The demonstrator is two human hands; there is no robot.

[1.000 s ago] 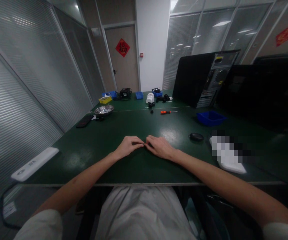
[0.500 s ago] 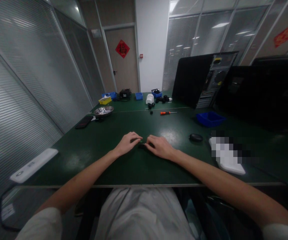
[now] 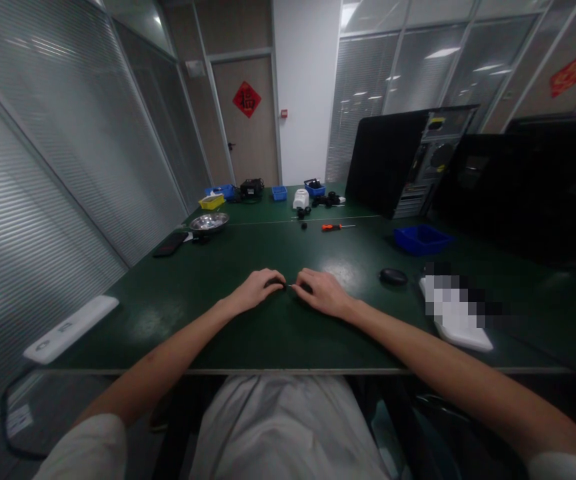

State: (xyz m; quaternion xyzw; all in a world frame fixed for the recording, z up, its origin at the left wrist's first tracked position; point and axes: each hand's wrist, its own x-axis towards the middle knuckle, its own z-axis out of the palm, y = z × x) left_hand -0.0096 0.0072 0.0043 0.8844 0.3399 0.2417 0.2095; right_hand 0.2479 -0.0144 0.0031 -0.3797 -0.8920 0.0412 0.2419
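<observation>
Close together over the green tabletop (image 3: 248, 340), my two hands work fingertip to fingertip. My left hand (image 3: 259, 288) pinches a small dark piece (image 3: 283, 287) between thumb and fingers; its exact kind is too small to tell. Opposite it, my right hand (image 3: 322, 291) is closed in a pinch. A thin pale tip shows by its fingertips, at the gap between the hands. What the right fingers grip is mostly hidden. Farther back lies a screwdriver (image 3: 332, 227) with an orange handle, beside a small round black part (image 3: 304, 226).
A black mouse (image 3: 393, 277) and a blue tray (image 3: 422, 240) are to the right, before a computer case (image 3: 393, 163). A metal bowl (image 3: 209, 223) and a dark phone-like slab (image 3: 171, 245) lie left. A white power strip (image 3: 73, 328) lies near the left front edge.
My left fingers have closed onto the dark piece, which earlier lay nearer the right fingertips. The right hand has hardly moved.
</observation>
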